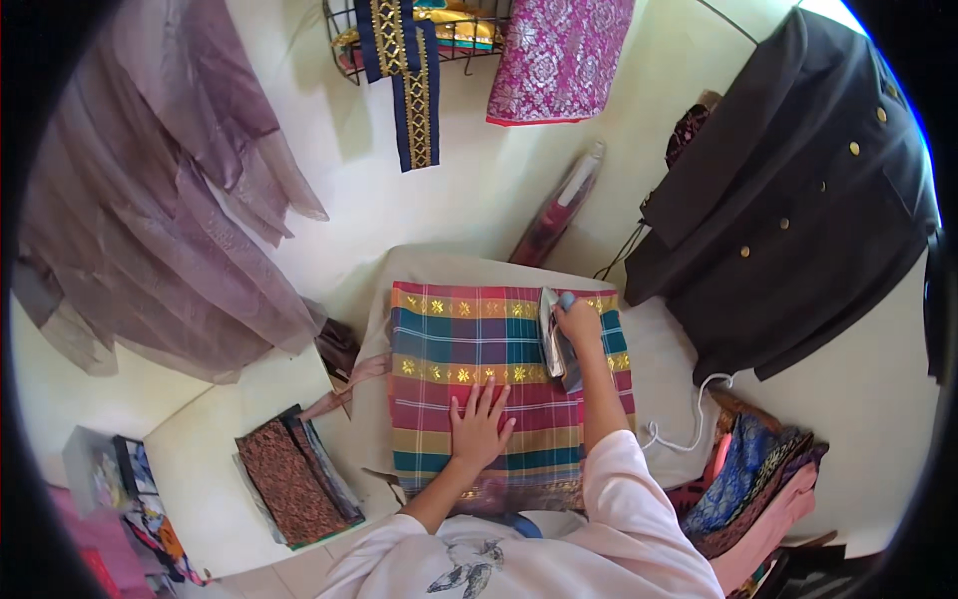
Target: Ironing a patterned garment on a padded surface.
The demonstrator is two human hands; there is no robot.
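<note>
A plaid cloth [459, 349] in red, green and yellow with gold star motifs lies spread on a beige padded ironing surface [659, 349]. My left hand [481, 431] rests flat on its lower middle, fingers spread. Near the cloth's upper right, my right hand [579, 321] is wrapped round the blue handle of a clothes iron [551, 344]. The iron's metal body sits on the cloth, its tip pointing away from me. Part of the handle is hidden by my fingers.
A sheer mauve garment [180, 200] hangs at left, a dark buttoned jacket [798, 190] at right. Folded brown fabric [294, 479] lies lower left; a fabric pile [748, 489] stands lower right. A white cord [689, 439] curls beside the ironing surface. A wire basket [469, 35] hangs on the wall.
</note>
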